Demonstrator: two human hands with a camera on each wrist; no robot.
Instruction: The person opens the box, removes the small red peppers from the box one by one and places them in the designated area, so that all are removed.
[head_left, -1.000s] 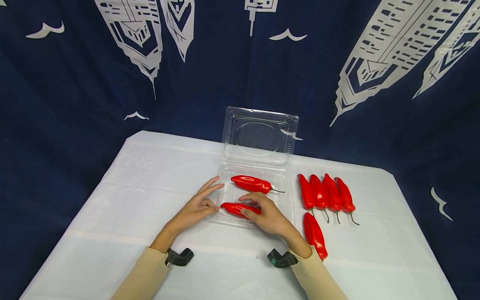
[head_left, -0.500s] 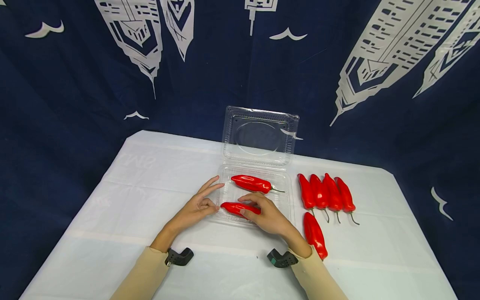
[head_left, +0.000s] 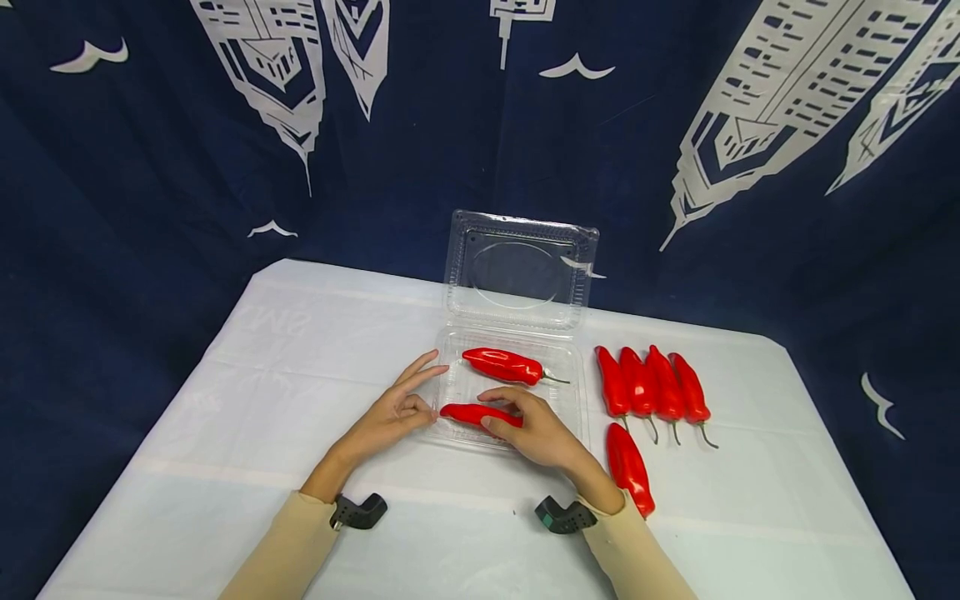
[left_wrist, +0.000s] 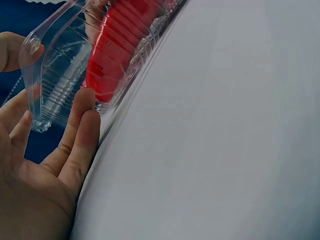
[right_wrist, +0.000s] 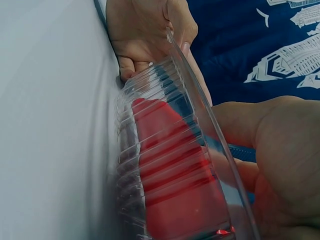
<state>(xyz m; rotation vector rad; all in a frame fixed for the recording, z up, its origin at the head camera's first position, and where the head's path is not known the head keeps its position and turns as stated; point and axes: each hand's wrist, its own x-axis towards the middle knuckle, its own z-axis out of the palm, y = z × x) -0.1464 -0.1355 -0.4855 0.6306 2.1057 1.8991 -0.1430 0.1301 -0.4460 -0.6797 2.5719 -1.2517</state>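
The clear plastic clamshell container [head_left: 576, 392] lies with its lid up on the white table. One red chili pepper [head_left: 502, 366] rests in its far half, stem to the right. In the near half, my right hand [head_left: 543, 429] holds a second red pepper [head_left: 467, 413] between thumb and fingers; its stem end is hidden beneath the hand. My left hand [head_left: 393, 417] is at the container's left edge, thumb and a bent finger pinching the rim, while two other fingers stretch out along the side. Through the ribbed wall, the held pepper [right_wrist: 175, 170] shows in the right wrist view.
Right of the container, several red peppers [head_left: 640, 387] lie side by side, stems toward me. Another pepper [head_left: 630, 471] lies nearer, close to my right forearm. The raised clear lid [head_left: 517, 275] stands at the back, before a dark blue printed curtain [head_left: 420, 167].
The pepper under my right hand has turned or shifted very slightly in place. Both hands otherwise stay where they were.
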